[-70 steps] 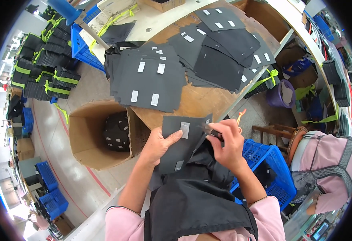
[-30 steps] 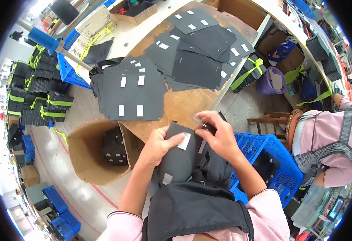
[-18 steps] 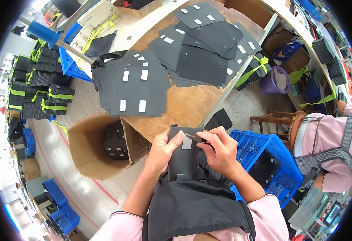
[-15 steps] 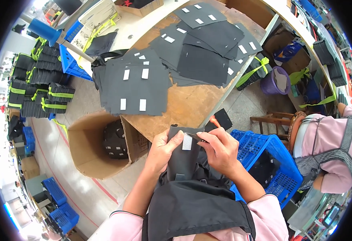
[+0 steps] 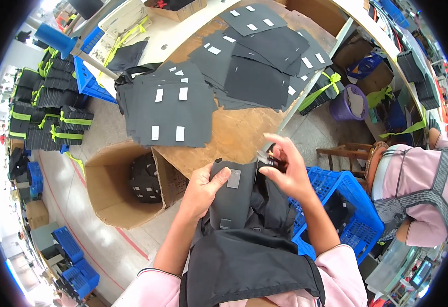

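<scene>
My left hand (image 5: 202, 190) grips a black fabric piece (image 5: 233, 200) with a small white label, thumb pressed on top of it. It lies over a heap of black fabric (image 5: 249, 256) on my lap. My right hand (image 5: 285, 171) is raised just right of the piece, fingers pinched on a small dark tool (image 5: 273, 157). In front of me, a wooden table (image 5: 237, 134) carries a stack of black pieces with white labels (image 5: 169, 109) and a looser spread of black pieces (image 5: 257, 59).
An open cardboard box (image 5: 119, 187) with black pieces inside stands left of the table. A blue plastic crate (image 5: 354, 210) is at my right. Another person in pink (image 5: 418, 189) sits further right. Bundled black stacks (image 5: 47, 117) sit on the floor left.
My left hand has drawn the labelled piece closer to me at the table edge. My right hand lifted off the piece and now holds the small tool above its right edge.
</scene>
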Demonstrator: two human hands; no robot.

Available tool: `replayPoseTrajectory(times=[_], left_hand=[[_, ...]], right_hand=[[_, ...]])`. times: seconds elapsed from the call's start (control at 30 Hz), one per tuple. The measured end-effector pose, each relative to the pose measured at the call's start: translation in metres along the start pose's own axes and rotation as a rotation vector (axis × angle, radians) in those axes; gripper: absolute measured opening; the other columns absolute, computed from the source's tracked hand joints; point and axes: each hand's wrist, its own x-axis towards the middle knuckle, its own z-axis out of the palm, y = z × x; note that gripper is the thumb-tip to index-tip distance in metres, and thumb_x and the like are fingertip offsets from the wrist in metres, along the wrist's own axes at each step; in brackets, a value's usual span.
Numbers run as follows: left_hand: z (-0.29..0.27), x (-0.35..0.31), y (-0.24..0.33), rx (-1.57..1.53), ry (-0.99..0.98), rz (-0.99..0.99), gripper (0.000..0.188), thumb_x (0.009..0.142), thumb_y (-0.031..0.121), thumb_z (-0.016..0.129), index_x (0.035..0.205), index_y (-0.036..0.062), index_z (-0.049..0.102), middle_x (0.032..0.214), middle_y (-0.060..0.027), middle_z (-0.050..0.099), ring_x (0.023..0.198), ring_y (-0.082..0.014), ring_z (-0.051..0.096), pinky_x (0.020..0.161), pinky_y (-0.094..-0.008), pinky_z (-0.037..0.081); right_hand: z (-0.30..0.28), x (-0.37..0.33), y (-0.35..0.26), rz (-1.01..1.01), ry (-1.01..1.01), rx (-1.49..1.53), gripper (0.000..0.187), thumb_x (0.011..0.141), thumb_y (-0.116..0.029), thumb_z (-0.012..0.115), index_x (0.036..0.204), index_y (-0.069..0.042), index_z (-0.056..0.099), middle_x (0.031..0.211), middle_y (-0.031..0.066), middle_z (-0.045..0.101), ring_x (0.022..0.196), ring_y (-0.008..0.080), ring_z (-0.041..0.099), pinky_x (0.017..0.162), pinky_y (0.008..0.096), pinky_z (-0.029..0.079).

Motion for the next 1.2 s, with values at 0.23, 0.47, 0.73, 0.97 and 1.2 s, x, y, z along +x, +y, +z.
replayPoseTrajectory(times=[0.23, 0.47, 0.73, 0.97, 1.2], left_hand=[[-0.002, 0.014, -0.022, 0.026, 0.111, 0.053, 0.025, 0.094, 0.027, 0.053, 0.098, 0.0025, 0.056, 0.089, -0.0009, 0.057, 0.082, -0.0086, 0.051, 0.077, -0.024, 0.043], [-0.007, 0.005, -0.007, -0.13, -0.018, 0.015, 0.03, 0.082, 0.014, 0.067, 0.106, 0.0014, 0.053, 0.098, -0.0067, 0.059, 0.089, -0.0125, 0.056, 0.083, -0.0278, 0.045], [-0.008, 0.004, -0.01, -0.208, 0.052, -0.101, 0.034, 0.077, 0.003, 0.067, 0.108, -0.0019, 0.053, 0.098, -0.0094, 0.062, 0.086, -0.0146, 0.06, 0.078, -0.0292, 0.05], [-0.01, 0.001, -0.011, -0.209, 0.027, -0.093, 0.033, 0.077, 0.006, 0.069, 0.106, -0.0024, 0.055, 0.097, -0.01, 0.062, 0.085, -0.0146, 0.061, 0.076, -0.0287, 0.051], [-0.007, 0.001, -0.011, -0.139, 0.04, -0.072, 0.032, 0.077, 0.006, 0.068, 0.105, -0.0025, 0.057, 0.097, -0.0095, 0.063, 0.084, -0.0143, 0.06, 0.076, -0.0283, 0.05]], right_hand=[[-0.013, 0.023, 0.017, 0.093, -0.453, 0.08, 0.027, 0.077, -0.013, 0.067, 0.07, 0.0, 0.044, 0.07, 0.0025, 0.04, 0.068, 0.0111, 0.039, 0.058, 0.0283, 0.032], [0.002, 0.021, 0.032, 0.279, -0.157, 0.19, 0.02, 0.076, -0.013, 0.067, 0.071, 0.0, 0.053, 0.069, 0.0046, 0.043, 0.07, 0.011, 0.045, 0.061, 0.0286, 0.038], [0.019, -0.007, 0.0, -0.389, 0.067, -0.339, 0.036, 0.067, -0.004, 0.072, 0.1, -0.008, 0.059, 0.085, 0.0091, 0.054, 0.062, 0.0228, 0.057, 0.052, 0.0304, 0.045], [0.028, -0.007, 0.0, -0.459, 0.043, -0.428, 0.033, 0.062, -0.001, 0.073, 0.094, -0.006, 0.064, 0.077, 0.0083, 0.056, 0.061, 0.0242, 0.056, 0.053, 0.0318, 0.046], [0.025, -0.009, -0.004, -0.491, 0.064, -0.408, 0.031, 0.063, -0.001, 0.072, 0.093, -0.006, 0.064, 0.076, 0.0083, 0.056, 0.061, 0.0245, 0.056, 0.051, 0.0312, 0.045]])
